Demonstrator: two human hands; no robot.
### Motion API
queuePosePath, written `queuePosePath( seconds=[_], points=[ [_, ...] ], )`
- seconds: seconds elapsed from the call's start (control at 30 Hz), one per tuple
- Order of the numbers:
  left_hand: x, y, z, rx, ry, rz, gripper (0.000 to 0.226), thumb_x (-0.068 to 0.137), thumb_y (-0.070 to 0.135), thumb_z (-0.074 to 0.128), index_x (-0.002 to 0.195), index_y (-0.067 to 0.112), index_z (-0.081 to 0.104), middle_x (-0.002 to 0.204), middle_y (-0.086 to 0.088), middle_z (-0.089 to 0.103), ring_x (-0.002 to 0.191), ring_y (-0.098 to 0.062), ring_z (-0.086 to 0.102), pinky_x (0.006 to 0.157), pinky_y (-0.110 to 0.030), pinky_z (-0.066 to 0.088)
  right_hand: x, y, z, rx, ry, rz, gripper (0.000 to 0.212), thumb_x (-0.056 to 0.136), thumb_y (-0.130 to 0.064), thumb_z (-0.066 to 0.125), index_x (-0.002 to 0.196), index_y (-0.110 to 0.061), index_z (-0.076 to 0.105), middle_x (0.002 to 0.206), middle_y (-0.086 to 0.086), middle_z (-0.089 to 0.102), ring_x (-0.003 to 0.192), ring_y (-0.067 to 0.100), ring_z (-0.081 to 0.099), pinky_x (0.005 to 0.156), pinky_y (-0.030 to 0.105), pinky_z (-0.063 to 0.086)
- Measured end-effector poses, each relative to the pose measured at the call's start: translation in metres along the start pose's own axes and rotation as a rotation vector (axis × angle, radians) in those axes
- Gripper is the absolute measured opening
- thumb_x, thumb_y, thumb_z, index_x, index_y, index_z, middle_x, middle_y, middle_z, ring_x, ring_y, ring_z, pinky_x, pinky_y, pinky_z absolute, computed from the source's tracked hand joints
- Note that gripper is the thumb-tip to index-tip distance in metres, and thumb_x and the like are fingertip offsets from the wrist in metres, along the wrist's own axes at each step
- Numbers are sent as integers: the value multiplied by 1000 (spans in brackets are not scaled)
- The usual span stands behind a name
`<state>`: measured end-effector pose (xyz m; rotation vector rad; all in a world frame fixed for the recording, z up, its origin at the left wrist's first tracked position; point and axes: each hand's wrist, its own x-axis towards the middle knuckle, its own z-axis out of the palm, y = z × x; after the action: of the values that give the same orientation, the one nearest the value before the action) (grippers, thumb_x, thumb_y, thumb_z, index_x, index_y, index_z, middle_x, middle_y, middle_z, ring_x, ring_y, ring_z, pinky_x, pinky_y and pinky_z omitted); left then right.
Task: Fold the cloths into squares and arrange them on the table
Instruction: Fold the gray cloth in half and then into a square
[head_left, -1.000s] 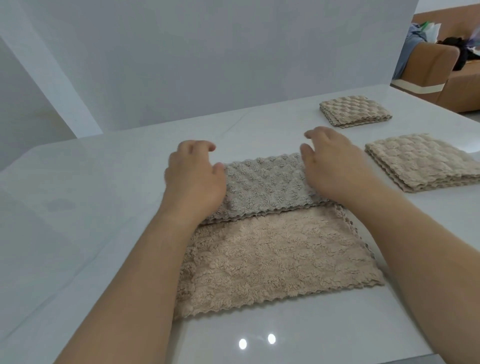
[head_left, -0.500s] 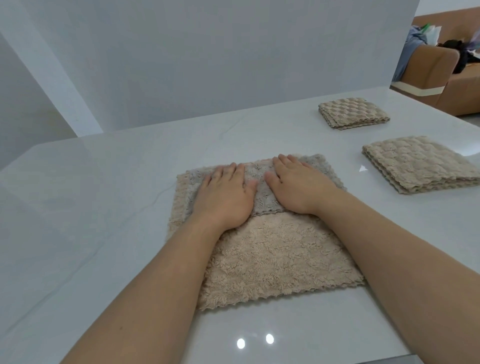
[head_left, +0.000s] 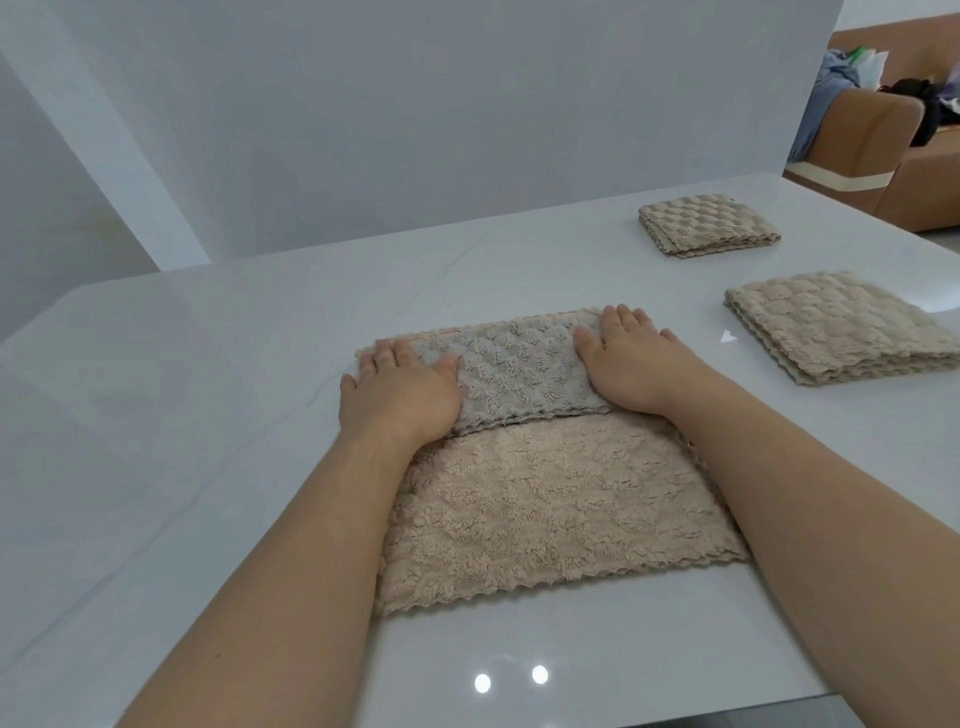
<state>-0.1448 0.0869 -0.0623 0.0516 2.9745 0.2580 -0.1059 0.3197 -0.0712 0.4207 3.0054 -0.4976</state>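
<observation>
So the cloth (head_left: 545, 509) is in the middle of the table (head_left: 208, 415), right in front of the person. Its far part is folded back toward them, so a grey flap (head_left: 519, 374) lies over the fluffy beige side.

Both hands are flat on that flap, fingers straight and pressing down, not gripping anything. The left hand (head_left: 400, 389) is at the flap's left end, right by the cloth's edge, and the right hand (head_left: 631, 364) is at the right end.

Half a second ago they were side by side in the middle with thumbs nearly touching; now they've slid out to the ends (plenty of grey showing between them). A second ago the fingers were curled over the flap.

Well off to the right, the nearer folded cloth (head_left: 831, 327) and the farther folded cloth (head_left: 706, 223) haven't budged.
</observation>
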Motion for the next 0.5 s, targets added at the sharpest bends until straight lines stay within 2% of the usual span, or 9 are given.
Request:
queuePosePath(
  seconds=[0.2, 0.3, 0.4, 0.43, 0.5],
  points=[
    [4, -10, -3, -33, -7, -89, 81, 102, 61, 12, 162, 8, 0, 170, -10, 0, 157, -28, 3, 125, -53, 1, 3, 11, -4, 22, 2, 104, 78, 104, -59, 6, 162, -7, 2, 170, 10, 0, 157, 27, -3, 126, 46, 1],
    [5, -12, -4, -27, -7, -114, 83, 101, 63, 12, 161, 6, 2, 170, -11, 2, 157, -29, 4, 125, -54, 1, 4, 12, -6, 40, 11, 123, 75, 102, -54, 2, 162, -9, 8, 169, 12, 7, 156, 32, 1, 126, 49, 4],
    [-1, -9, -7, 28, 84, -104, 84, 102, 61, 12, 160, 2, 1, 170, -15, 0, 157, -31, 0, 125, -52, -2, 2, 14, -10, -8, 100, 140, 67, 101, -43, 4, 150, -10, 34, 155, 23, 39, 149, 43, 23, 119, 58, 23],
    [-4, -8, -9, 48, 139, -64, 82, 103, 59, 11, 160, 1, 0, 170, -15, -2, 157, -31, -2, 125, -52, -3, 0, 14, -13, -17, 159, 171, 62, 104, -41, 10, 142, -8, 45, 144, 25, 49, 142, 44, 34, 114, 57, 31],
    [-9, -3, -13, 60, 242, 91, 79, 104, 58, 11, 161, 4, -1, 170, -14, -5, 157, -29, -5, 126, -50, -4, -5, 16, -21, -50, 290, 209, 56, 105, -39, 20, 126, -4, 58, 129, 25, 57, 125, 43, 48, 104, 53, 41]
  ],
)
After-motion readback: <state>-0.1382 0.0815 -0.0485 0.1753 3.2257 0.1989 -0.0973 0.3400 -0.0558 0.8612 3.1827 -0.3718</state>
